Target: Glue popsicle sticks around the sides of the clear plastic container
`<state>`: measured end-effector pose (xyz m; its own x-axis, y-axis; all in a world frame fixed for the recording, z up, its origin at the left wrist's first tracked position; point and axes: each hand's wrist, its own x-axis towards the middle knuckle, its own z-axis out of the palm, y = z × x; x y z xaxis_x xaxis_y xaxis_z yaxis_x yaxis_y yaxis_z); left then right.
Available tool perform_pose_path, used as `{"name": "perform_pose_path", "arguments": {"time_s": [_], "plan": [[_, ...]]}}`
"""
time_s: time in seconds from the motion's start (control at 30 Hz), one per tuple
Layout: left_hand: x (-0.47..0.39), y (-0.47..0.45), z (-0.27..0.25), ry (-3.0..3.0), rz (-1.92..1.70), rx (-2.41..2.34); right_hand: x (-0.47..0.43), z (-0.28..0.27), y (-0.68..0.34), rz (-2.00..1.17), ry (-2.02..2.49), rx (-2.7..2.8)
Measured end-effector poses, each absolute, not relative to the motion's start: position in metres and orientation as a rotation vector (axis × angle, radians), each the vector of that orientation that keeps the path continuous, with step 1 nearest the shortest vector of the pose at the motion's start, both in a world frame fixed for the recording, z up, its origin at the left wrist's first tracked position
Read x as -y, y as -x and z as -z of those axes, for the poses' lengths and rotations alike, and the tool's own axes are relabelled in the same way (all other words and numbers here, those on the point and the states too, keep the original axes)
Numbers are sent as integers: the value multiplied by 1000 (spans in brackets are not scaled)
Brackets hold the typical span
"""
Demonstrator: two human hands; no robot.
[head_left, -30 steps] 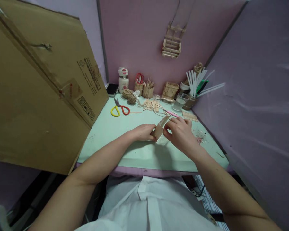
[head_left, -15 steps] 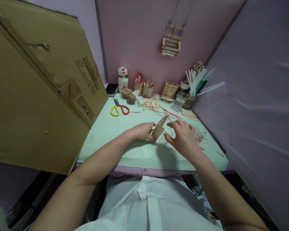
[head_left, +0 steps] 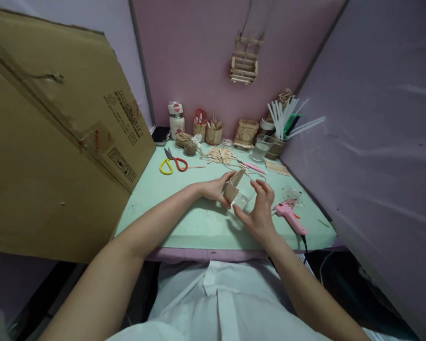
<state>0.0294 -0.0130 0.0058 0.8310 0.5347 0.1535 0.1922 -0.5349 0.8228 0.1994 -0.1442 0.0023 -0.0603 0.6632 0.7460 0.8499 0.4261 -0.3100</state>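
Observation:
My left hand [head_left: 216, 189] is closed around one side of a small clear plastic cup [head_left: 240, 201] with flat wooden craft sticks [head_left: 231, 191] along its side, held tilted above the table. My right hand [head_left: 261, 208] curves round the cup's clear side from the right, its thumb near the lower edge and its fingers at the upper edge. The fingers partly hide the cup. Beside my right wrist, a pink glue gun [head_left: 290, 217] lies on the table, its cord running over the front edge.
Scissors [head_left: 173, 163] with yellow and red handles lie left on the green table cover [head_left: 184, 227]. Behind are twine [head_left: 187, 143], loose sticks [head_left: 220, 154], a pink pen-like tool [head_left: 254, 168] and a cup of water [head_left: 261, 149]. A large cardboard sheet [head_left: 64, 142] stands at left.
My right hand has moved left and closed in on the cup, whose clear side shows more. The glue gun, earlier hidden behind my right hand and forearm, is now visible. The view has shifted slightly.

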Motion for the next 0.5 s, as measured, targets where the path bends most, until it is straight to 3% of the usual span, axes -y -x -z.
{"name": "perform_pose_path", "arguments": {"time_s": [0.5], "plan": [[16,-31,4,-2171,-461,-667,132,22,-196,249,1291,1755]]}}
